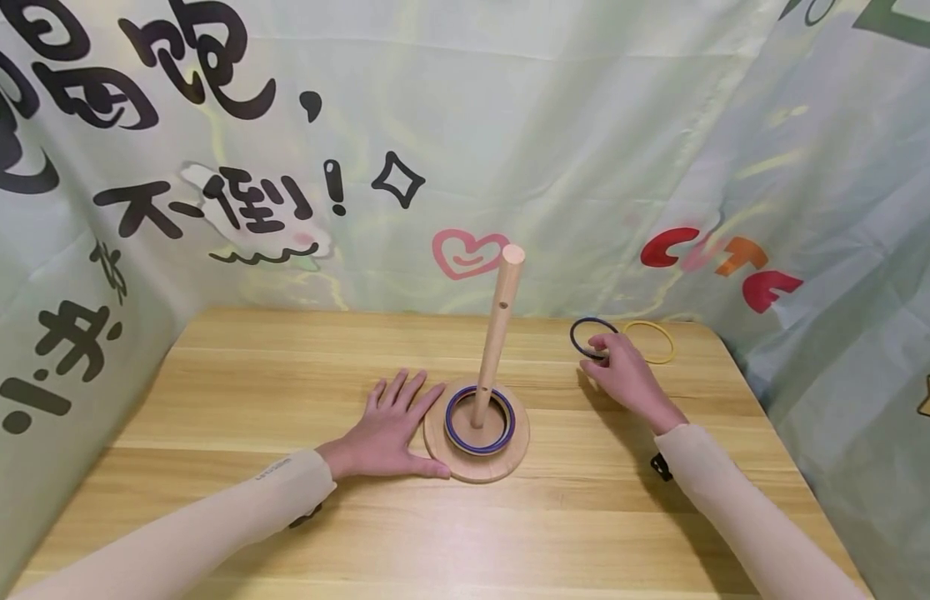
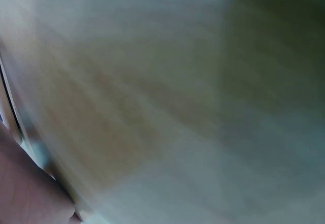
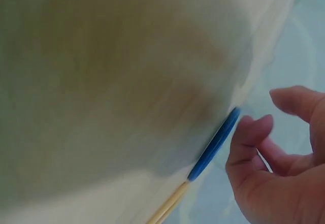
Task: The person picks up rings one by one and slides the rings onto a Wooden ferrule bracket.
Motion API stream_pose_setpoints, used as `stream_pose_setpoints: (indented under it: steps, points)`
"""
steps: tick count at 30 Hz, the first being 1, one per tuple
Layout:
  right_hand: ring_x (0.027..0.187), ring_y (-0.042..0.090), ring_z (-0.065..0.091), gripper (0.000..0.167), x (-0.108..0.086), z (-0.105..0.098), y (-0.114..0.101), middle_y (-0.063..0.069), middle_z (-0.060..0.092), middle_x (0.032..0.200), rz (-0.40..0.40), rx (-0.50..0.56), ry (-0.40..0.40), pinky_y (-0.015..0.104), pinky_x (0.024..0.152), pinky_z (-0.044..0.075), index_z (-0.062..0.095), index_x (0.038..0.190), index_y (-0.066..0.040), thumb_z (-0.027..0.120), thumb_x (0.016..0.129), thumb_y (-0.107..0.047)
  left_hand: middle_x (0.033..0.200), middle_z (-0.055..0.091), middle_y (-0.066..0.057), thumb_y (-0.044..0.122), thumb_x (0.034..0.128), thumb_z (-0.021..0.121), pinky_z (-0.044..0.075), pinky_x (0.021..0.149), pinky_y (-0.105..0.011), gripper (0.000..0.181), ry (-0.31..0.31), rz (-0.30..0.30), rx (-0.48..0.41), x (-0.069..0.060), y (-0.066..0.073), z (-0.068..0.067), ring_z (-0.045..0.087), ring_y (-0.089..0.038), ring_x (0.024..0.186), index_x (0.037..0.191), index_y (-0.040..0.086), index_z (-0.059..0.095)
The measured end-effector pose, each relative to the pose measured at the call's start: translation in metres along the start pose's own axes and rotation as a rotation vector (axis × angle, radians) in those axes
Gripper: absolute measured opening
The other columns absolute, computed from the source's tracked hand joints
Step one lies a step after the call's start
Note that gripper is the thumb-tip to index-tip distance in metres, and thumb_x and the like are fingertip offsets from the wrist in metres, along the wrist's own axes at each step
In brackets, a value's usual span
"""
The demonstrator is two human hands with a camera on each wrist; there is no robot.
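Observation:
A round wooden base carries an upright wooden peg. Blue-topped rings lie stacked around the peg's foot. My left hand lies flat with fingers spread, its thumb and forefinger at the base's left edge. At the back right, my right hand is over the near side of a dark blue ring. The right wrist view shows its thumb and bent fingers apart beside the blue ring. A yellow ring lies just right of the blue one.
The wooden table meets a printed cloth curtain at its back and sides. A dark wrist strap piece shows under the right sleeve. The left wrist view is mostly blurred tabletop.

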State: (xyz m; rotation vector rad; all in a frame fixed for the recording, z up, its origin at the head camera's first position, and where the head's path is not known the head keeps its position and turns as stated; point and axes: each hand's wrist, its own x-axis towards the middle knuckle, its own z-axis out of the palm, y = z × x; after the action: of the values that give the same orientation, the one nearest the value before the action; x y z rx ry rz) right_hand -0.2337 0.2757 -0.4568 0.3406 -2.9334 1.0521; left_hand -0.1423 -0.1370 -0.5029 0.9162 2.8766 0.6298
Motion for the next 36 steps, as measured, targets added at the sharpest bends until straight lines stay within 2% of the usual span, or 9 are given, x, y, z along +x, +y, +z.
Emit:
stream_pose_setpoints:
  steps: [4,8,12,15,18,21,26,30,36]
  points:
    - [0.117,0.048,0.061,0.043,0.008,-0.003,0.007,0.036,0.055,0.133,0.006,-0.030,-0.031,0.061,0.099,0.053,0.061,0.135,0.017,0.072,0.104,-0.010,0.177,0.016,-0.026,0.093,0.0817,0.066,0.007,0.120,-0.080,0.129,0.006,0.004,-0.010,-0.001,-0.002,0.002,0.005,-0.055,0.162,0.175,0.013,0.027]
    - [0.120,0.048,0.052,0.029,0.014,-0.003,0.012,0.032,0.060,0.122,0.015,-0.076,-0.043,0.063,0.102,0.048,0.068,0.121,0.015,0.072,0.103,-0.008,0.177,0.015,-0.027,0.092,0.0819,0.067,0.006,0.120,-0.080,0.128,0.007,0.009,-0.021,-0.001,-0.002,0.002,0.005,-0.055,0.162,0.175,0.013,0.026]
    - [0.111,0.044,0.053,0.015,0.017,-0.001,0.013,0.026,0.064,0.109,0.003,-0.098,-0.058,0.060,0.096,0.048,0.073,0.107,0.009,0.070,0.104,-0.006,0.177,0.016,-0.026,0.093,0.0818,0.065,0.007,0.119,-0.080,0.129,0.014,0.009,-0.013,-0.001,-0.003,0.003,0.006,-0.055,0.162,0.175,0.013,0.026]
    - [0.102,0.039,0.059,0.012,0.017,0.001,0.011,0.021,0.066,0.101,-0.032,-0.119,-0.072,0.056,0.090,0.052,0.075,0.099,0.007,0.069,0.104,-0.002,0.177,0.017,-0.026,0.093,0.0817,0.065,0.009,0.119,-0.080,0.129,0.015,0.008,-0.003,0.000,-0.002,0.002,0.006,-0.055,0.161,0.175,0.013,0.027]
    - [0.087,0.033,0.064,0.014,0.016,0.003,0.007,0.017,0.070,0.093,-0.067,-0.129,-0.091,0.051,0.082,0.054,0.077,0.095,0.006,0.067,0.104,0.001,0.177,0.017,-0.026,0.093,0.0818,0.066,0.008,0.120,-0.079,0.129,0.003,0.003,0.006,0.000,0.000,0.001,0.006,-0.055,0.162,0.175,0.012,0.027]
    - [0.077,0.026,0.062,0.014,0.011,0.005,0.002,0.012,0.070,0.088,-0.055,-0.132,-0.095,0.046,0.075,0.052,0.074,0.098,0.004,0.064,0.107,-0.001,0.177,0.017,-0.027,0.092,0.0819,0.067,0.008,0.120,-0.079,0.129,-0.003,0.000,0.008,0.000,0.001,0.000,0.006,-0.055,0.161,0.174,0.012,0.027]
    - [0.081,0.025,0.061,0.010,-0.004,0.006,-0.009,0.011,0.070,0.094,-0.042,-0.149,-0.009,0.044,0.075,0.050,0.070,0.107,0.000,0.065,0.108,-0.008,0.177,0.016,-0.026,0.093,0.0819,0.066,0.009,0.119,-0.080,0.129,0.011,0.007,0.006,0.000,-0.002,0.002,0.006,-0.055,0.162,0.175,0.013,0.026]
    - [0.082,0.023,0.066,0.008,-0.014,0.006,-0.020,0.010,0.074,0.096,-0.110,-0.155,0.068,0.042,0.073,0.052,0.074,0.106,0.000,0.070,0.103,-0.006,0.178,0.016,-0.025,0.094,0.0816,0.064,0.008,0.119,-0.080,0.128,0.015,0.006,0.004,0.000,-0.004,0.005,0.006,-0.054,0.162,0.175,0.015,0.025]
    - [0.073,0.016,0.059,0.006,-0.033,-0.001,-0.040,0.004,0.073,0.092,-0.199,-0.141,0.098,0.034,0.065,0.049,0.078,0.104,-0.003,0.074,0.100,-0.002,0.178,0.014,-0.024,0.095,0.0808,0.064,0.006,0.120,-0.079,0.129,0.005,-0.004,0.002,0.001,-0.005,0.006,0.004,-0.053,0.162,0.176,0.016,0.025]
